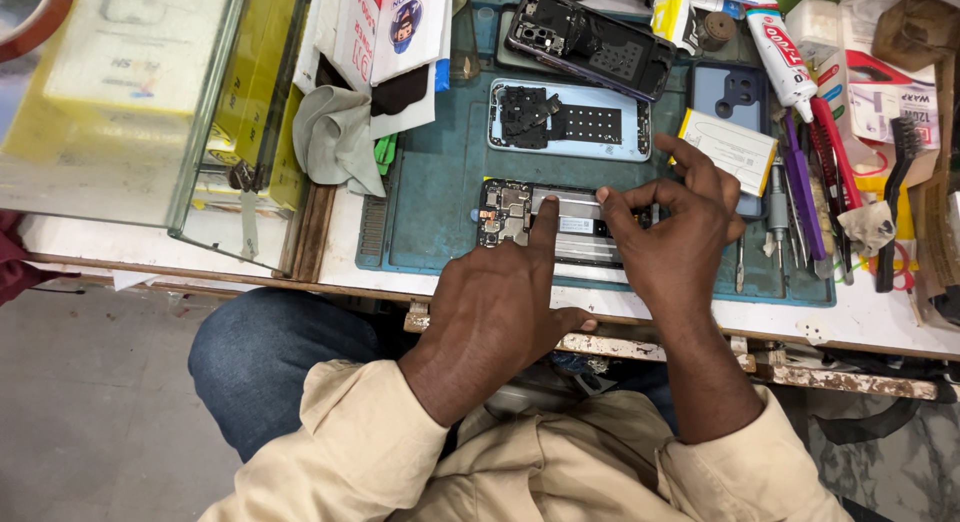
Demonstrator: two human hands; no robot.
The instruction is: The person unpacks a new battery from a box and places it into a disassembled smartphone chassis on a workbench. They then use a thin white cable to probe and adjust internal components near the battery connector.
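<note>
The opened phone (560, 219) is lying on the green mat (430, 202) at the bench's near edge. The left hand (500, 302) is pressing one forefinger onto its middle, holding nothing; the right hand (675, 222) is pinching at its upper edge. Keeping that steady downward pressure is probably stopping the phone sliding.

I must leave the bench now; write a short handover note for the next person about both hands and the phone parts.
Left hand: open, index finger pressing the opened phone body with bare circuit board on the teal work mat.
Right hand: fingertips pinched at the same phone's middle; whether it holds anything cannot be seen.
Done: back is off; the light-blue back cover lies just beyond.
Left: phone is not yet closed.
</note>
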